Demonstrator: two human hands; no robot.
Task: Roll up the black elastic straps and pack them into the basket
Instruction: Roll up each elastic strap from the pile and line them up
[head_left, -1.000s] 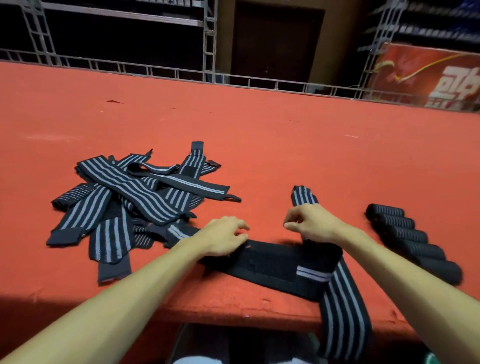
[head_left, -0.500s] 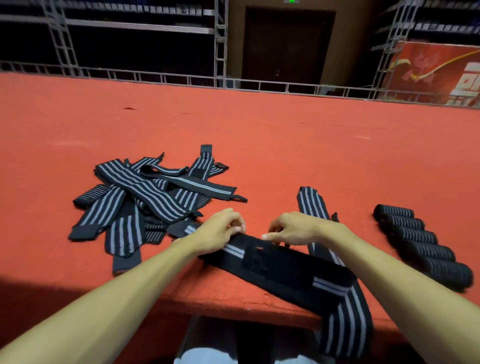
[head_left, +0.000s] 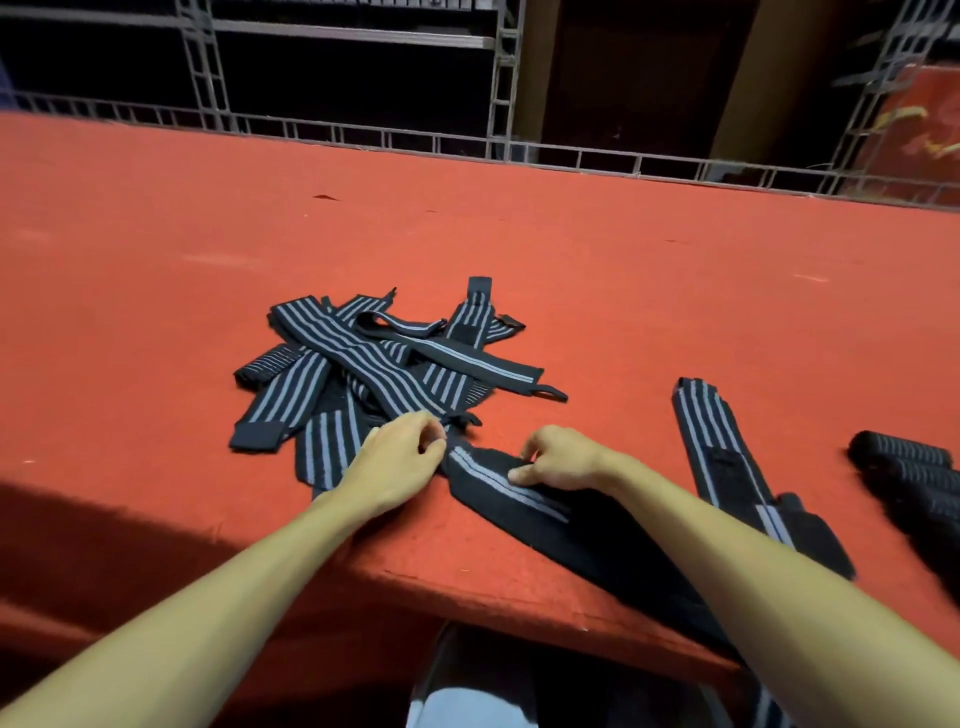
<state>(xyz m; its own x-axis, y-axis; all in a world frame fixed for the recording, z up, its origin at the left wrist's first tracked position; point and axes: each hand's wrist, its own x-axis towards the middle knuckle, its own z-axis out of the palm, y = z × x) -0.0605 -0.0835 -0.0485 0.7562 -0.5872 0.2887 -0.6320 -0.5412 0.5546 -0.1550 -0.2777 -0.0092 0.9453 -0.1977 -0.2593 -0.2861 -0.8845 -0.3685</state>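
Note:
A black elastic strap (head_left: 524, 499) with grey stripes lies across the red table's near edge, bending back up the table on the right and hanging over the edge. My left hand (head_left: 400, 457) pinches its left end. My right hand (head_left: 558, 460) presses fingertips on the strap just to the right. A loose pile of unrolled straps (head_left: 374, 364) lies behind my left hand. Several rolled straps (head_left: 909, 478) sit in a row at the right edge. No basket is in view.
The red felt table (head_left: 571, 249) stretches far back to a metal truss railing (head_left: 363, 135). Its front edge (head_left: 467, 587) runs just under my forearms. Dark shelving and a red banner (head_left: 914, 135) stand behind.
The view has swung so everything sits further right. My right hand moved left along the strap, close to my left hand, which now pinches the strap's end.

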